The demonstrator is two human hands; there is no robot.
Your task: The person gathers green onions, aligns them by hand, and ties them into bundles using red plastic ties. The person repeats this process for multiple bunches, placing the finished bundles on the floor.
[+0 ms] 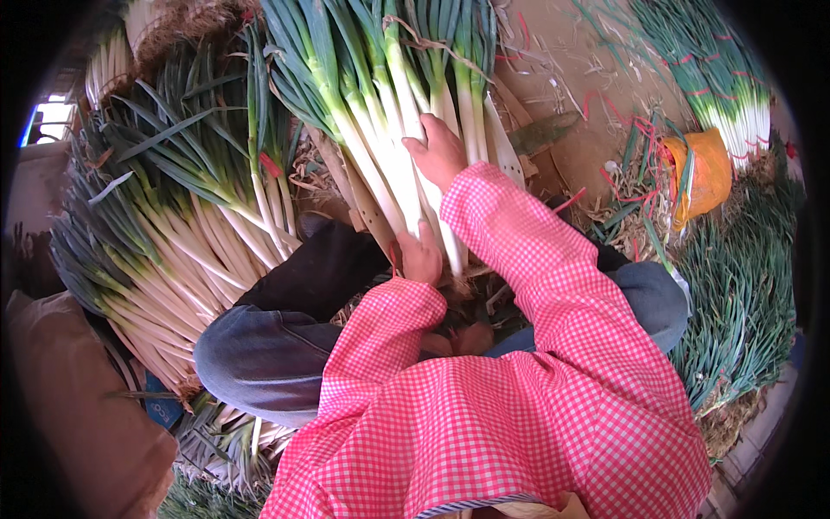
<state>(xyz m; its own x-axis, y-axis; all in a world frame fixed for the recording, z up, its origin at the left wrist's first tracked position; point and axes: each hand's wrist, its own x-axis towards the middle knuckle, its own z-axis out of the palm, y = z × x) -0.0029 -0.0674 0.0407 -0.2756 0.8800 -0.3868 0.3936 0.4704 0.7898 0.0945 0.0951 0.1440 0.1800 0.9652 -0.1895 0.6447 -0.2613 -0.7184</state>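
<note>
Long green-leaved, white-stemmed leeks or large green onions (382, 136) lie before me, their leaves pointing away and their roots towards my body. My right hand (438, 150) rests on the upper white stems, with thumb and fingers around part of them. Nearer to me, my left hand (420, 254) grips the lower stems close to the root end. Under the stems shows a pale board with small holes (504, 146). The undersides of the stems and some of my fingers are hidden.
A large pile of similar stalks (188, 240) lies at the left, beside my knee. At the right are an orange bag (703, 172), red ties (642, 130), tied bundles (726, 97) and a green heap (739, 305). A brown sack (78, 402) stands at the lower left.
</note>
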